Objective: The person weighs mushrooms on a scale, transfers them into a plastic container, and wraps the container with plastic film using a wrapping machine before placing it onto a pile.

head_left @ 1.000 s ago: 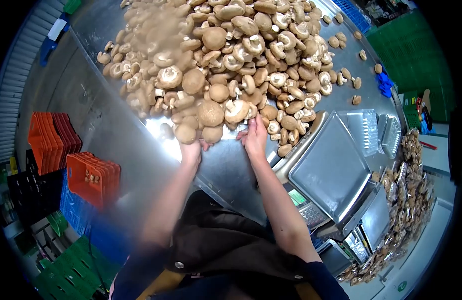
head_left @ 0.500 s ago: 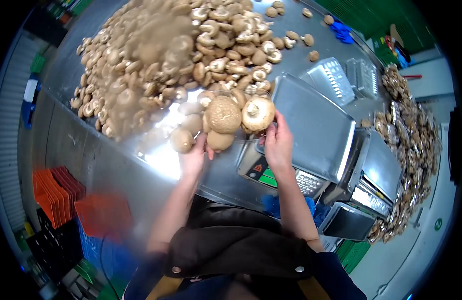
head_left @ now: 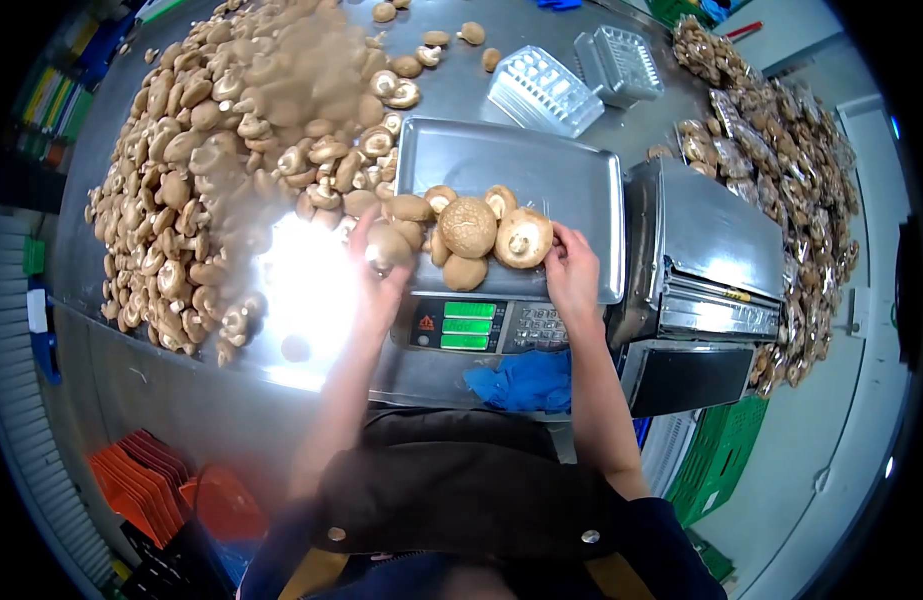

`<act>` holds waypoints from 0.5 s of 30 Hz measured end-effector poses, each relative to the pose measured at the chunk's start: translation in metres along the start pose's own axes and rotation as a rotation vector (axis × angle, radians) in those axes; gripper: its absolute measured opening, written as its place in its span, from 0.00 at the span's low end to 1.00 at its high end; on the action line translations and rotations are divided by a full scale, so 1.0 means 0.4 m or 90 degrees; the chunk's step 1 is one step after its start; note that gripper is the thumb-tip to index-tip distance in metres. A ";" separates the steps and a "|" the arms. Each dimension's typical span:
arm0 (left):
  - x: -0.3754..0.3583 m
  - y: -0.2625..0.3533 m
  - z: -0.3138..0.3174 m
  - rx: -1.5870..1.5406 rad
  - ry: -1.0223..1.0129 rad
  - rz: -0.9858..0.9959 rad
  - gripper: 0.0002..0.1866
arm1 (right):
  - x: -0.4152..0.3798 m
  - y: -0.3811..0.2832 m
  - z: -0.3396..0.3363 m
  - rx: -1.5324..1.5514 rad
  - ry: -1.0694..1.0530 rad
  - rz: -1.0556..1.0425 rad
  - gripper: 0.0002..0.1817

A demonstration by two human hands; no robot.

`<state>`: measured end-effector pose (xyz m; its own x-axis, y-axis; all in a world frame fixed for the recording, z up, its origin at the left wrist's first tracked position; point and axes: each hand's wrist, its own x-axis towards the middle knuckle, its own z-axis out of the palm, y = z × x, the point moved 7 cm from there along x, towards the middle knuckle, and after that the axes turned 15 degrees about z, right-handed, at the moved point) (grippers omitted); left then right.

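Note:
Several brown shiitake mushrooms (head_left: 467, 228) sit in a close group over the front left of the metal weighing scale (head_left: 581, 170). The clear tray under them barely shows. On the right of the group, a mushroom lies stem up (head_left: 524, 238). My right hand (head_left: 575, 275) is closed at that side, fingers and thumb at the tray's edge beside this mushroom. On the left, my left hand (head_left: 383, 290) curls its fingers and thumb around a smooth mushroom (head_left: 388, 246). Below the group, the scale's green display (head_left: 469, 326) is lit.
A large heap of loose shiitake (head_left: 181, 180) covers the table's left side. Clear plastic trays (head_left: 546, 90) stand behind the scale. To the right are a wrapping machine (head_left: 721, 240) and many packed mushrooms (head_left: 811, 200). A blue cloth or glove (head_left: 521, 380) lies in front.
The mushroom group has moved, keeping its arrangement, from the scale's left side to over its platform. My left hand now grips a mushroom. The view has turned towards the scale.

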<state>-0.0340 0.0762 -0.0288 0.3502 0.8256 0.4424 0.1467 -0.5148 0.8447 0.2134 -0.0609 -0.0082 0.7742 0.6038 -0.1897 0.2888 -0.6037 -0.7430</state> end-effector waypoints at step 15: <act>-0.189 -0.207 -0.335 0.114 0.172 -0.170 0.30 | -0.009 0.056 -0.026 0.070 -0.126 0.000 0.37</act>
<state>-0.1965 0.0874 -0.0916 0.0265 0.9542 0.2981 0.3667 -0.2867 0.8851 0.2230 -0.0822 -0.0174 0.6450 0.7011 -0.3041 0.2172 -0.5497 -0.8066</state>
